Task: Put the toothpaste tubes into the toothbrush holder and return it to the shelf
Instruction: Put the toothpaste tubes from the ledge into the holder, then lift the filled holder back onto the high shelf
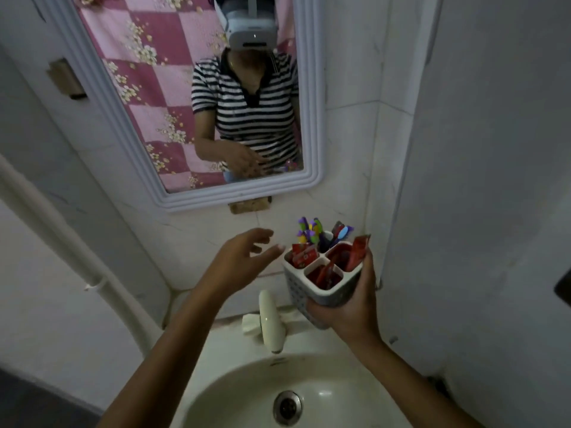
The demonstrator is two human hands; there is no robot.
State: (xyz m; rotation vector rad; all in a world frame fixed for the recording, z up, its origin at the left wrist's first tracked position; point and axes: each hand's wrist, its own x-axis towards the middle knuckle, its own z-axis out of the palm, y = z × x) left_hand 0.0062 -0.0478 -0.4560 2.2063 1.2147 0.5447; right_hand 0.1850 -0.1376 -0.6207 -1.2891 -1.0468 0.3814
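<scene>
My right hand (349, 307) grips a grey perforated toothbrush holder (304, 288) with a white four-compartment top, held above the sink. Red toothpaste tubes (355, 253) stand in three of its compartments. Several colourful toothbrushes (312, 231) stick up from the far compartment. My left hand (244, 257) hovers just left of the holder, fingers spread, touching nothing.
A white sink (247, 393) with a drain (287, 407) lies below, and a white tap (268, 319) stands behind it. A white-framed mirror (312, 125) hangs on the tiled wall. A white pipe (71, 242) runs down the left. A wall (479, 180) closes the right side.
</scene>
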